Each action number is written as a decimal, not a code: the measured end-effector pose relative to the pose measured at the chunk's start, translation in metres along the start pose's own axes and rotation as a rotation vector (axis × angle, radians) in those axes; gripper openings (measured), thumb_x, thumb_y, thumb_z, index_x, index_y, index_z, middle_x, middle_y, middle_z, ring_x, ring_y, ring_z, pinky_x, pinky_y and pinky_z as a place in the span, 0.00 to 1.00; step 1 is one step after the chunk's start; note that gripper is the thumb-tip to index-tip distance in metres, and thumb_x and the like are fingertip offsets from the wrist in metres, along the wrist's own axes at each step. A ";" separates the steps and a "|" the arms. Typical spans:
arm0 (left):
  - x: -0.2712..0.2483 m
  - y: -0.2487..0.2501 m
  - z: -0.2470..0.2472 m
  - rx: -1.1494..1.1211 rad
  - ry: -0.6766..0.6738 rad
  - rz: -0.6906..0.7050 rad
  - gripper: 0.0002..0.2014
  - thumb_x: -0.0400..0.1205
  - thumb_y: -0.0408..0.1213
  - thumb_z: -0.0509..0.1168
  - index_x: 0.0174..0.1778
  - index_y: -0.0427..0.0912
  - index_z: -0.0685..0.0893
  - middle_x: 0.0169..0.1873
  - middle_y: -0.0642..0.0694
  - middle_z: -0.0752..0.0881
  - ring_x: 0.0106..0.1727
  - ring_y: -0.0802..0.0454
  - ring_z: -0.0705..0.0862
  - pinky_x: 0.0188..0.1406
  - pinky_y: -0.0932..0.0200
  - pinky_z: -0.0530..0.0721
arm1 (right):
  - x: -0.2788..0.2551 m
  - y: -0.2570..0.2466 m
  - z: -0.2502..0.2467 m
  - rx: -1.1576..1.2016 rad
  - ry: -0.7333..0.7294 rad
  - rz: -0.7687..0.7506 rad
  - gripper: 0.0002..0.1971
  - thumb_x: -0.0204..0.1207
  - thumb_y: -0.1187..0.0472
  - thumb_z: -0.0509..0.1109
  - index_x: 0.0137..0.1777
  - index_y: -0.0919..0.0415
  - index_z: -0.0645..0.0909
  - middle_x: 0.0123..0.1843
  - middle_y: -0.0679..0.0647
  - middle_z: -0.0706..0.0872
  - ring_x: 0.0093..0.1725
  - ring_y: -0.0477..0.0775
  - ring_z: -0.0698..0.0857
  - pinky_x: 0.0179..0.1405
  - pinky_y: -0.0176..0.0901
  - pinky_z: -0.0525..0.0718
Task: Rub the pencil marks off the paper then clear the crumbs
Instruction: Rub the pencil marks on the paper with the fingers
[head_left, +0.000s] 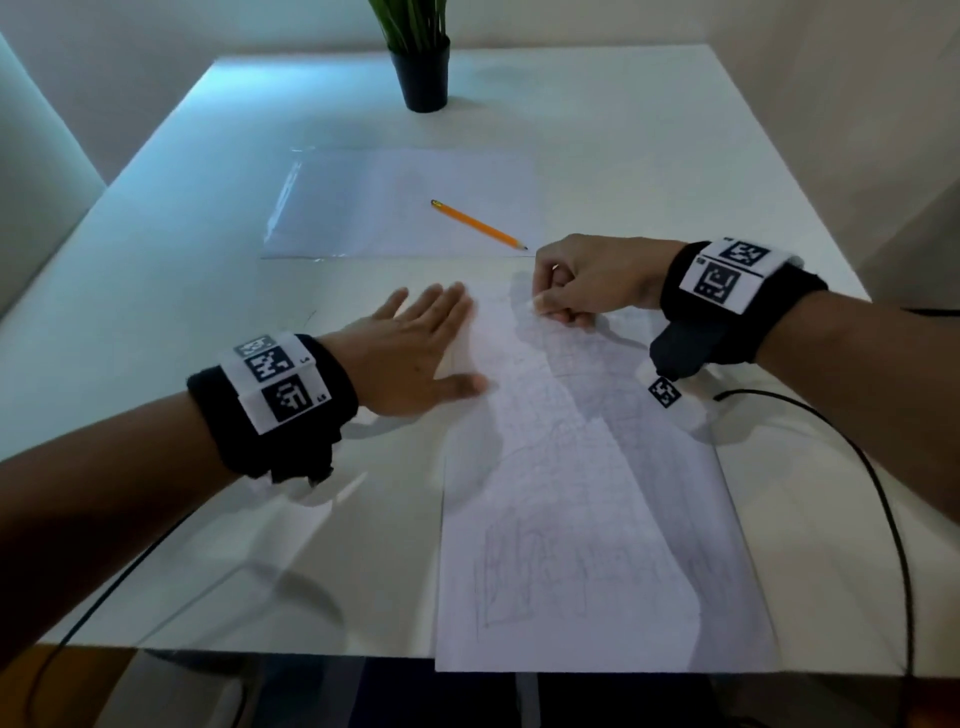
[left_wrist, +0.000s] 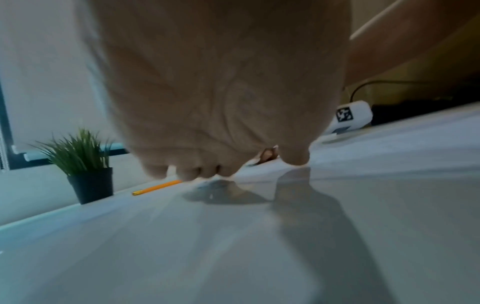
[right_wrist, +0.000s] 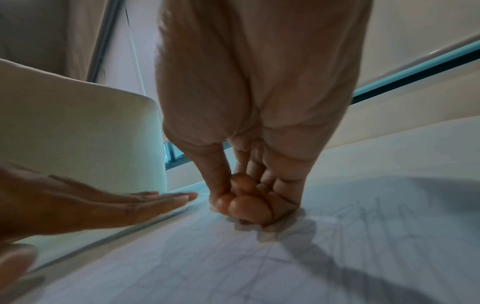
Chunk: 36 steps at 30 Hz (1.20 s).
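Observation:
A white sheet of paper lies lengthwise on the white table, its near end hanging over the front edge. Faint pencil marks cover it, and they also show as pencil marks in the right wrist view. My left hand lies flat with straight fingers, pressing the paper's far left edge. At the paper's far end my right hand has its fingertips bunched and pressed down on the sheet. They pinch a small pale eraser that is almost wholly hidden. No crumbs can be made out.
An orange pencil lies on a clear plastic sleeve just beyond the paper. A potted plant stands at the table's back edge. A black cable trails across the table's right side.

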<state>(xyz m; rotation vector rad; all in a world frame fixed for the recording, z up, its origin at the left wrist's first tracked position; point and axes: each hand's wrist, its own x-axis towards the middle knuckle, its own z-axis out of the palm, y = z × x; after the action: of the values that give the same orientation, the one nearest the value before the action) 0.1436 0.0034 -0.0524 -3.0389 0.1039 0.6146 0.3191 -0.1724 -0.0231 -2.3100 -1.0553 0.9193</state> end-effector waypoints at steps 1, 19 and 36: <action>0.001 0.002 -0.001 0.003 0.026 0.008 0.57 0.69 0.79 0.25 0.86 0.40 0.33 0.86 0.43 0.35 0.87 0.47 0.37 0.86 0.44 0.38 | 0.000 0.000 0.000 -0.002 0.004 0.000 0.05 0.82 0.63 0.70 0.50 0.64 0.80 0.36 0.59 0.87 0.29 0.53 0.81 0.34 0.47 0.82; 0.022 0.001 -0.013 -0.096 -0.058 -0.052 0.58 0.70 0.81 0.45 0.86 0.47 0.32 0.86 0.51 0.32 0.87 0.54 0.35 0.84 0.39 0.33 | 0.013 -0.028 0.004 -0.348 0.136 -0.054 0.06 0.73 0.64 0.70 0.40 0.64 0.89 0.34 0.54 0.92 0.38 0.49 0.89 0.45 0.44 0.90; 0.008 0.023 -0.020 0.086 0.106 -0.139 0.53 0.75 0.77 0.42 0.71 0.29 0.78 0.84 0.30 0.60 0.87 0.37 0.48 0.83 0.31 0.35 | -0.003 -0.009 0.013 -0.272 0.294 -0.106 0.02 0.76 0.63 0.74 0.43 0.60 0.86 0.41 0.51 0.88 0.44 0.50 0.86 0.39 0.39 0.81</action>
<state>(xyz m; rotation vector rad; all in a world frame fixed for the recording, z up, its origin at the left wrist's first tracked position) 0.1575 -0.0208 -0.0378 -2.9622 -0.0759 0.4272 0.3038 -0.1676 -0.0258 -2.4798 -1.2188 0.3967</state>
